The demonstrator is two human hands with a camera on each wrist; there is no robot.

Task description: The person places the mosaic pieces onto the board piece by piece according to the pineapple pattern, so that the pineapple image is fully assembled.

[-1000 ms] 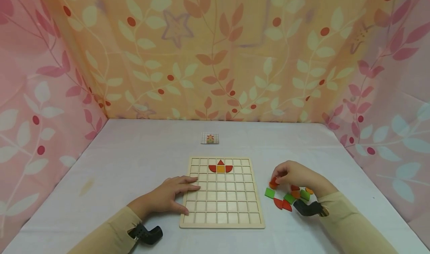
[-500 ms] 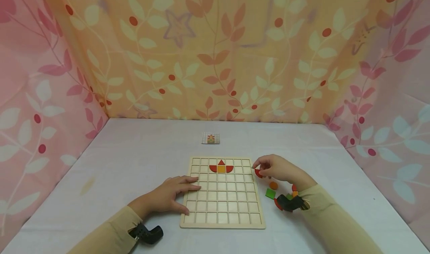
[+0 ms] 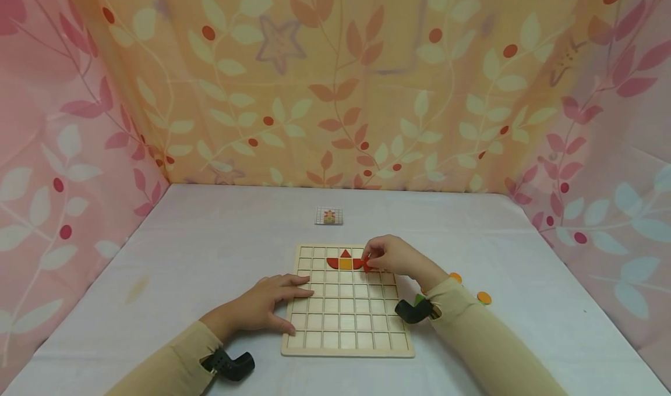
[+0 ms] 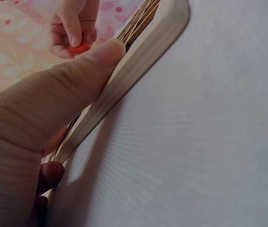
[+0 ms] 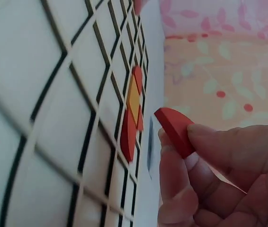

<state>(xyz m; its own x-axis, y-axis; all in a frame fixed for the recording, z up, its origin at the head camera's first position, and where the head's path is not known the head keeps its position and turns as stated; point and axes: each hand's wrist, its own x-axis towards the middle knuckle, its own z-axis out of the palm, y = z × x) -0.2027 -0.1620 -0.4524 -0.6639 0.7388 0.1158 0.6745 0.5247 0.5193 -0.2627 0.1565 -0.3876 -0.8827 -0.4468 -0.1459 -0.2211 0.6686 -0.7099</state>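
- Risk at the cells: the held red quarter-circle tile point(image 5: 175, 130) is tilted, and the right wrist view shows it clear of the grid. Were it released at this angle, it would probably catch on a ridge rather than lie flat within one cell.
- Risk to the seated tiles: in the head view the fingertips lie close beside the right red quarter-circle point(image 3: 357, 264). A low sideways movement could knock it, and perhaps the yellow-orange square point(image 3: 345, 263), out of position.
- Risk on the table point(image 3: 209, 239): the right sleeve point(image 3: 461, 320) passes over or close to loose pieces, including a green piece point(image 3: 419, 298) and an orange disc point(image 3: 484, 297); a dragging forearm might scatter them.
- Right hand point(image 3: 390, 256): the grip is a narrow pinch, thumb against fingers, separated only by the tile's thickness. The tile is poised at the far right part of the wooden grid board point(image 3: 348, 353).
- Left hand point(image 3: 272, 303): the grip is slack and spread, enclosing nothing; thumb and fingertips rest along the board's left edge. Lifting them would presumably leave the board freer to slide.
- Arrangement: the red triangle point(image 3: 345, 253) occupies the far row; the square lies directly nearer, between the left red quarter-circle point(image 3: 332, 263) and its counterpart. A small pattern card point(image 3: 329, 216) lies beyond the board.
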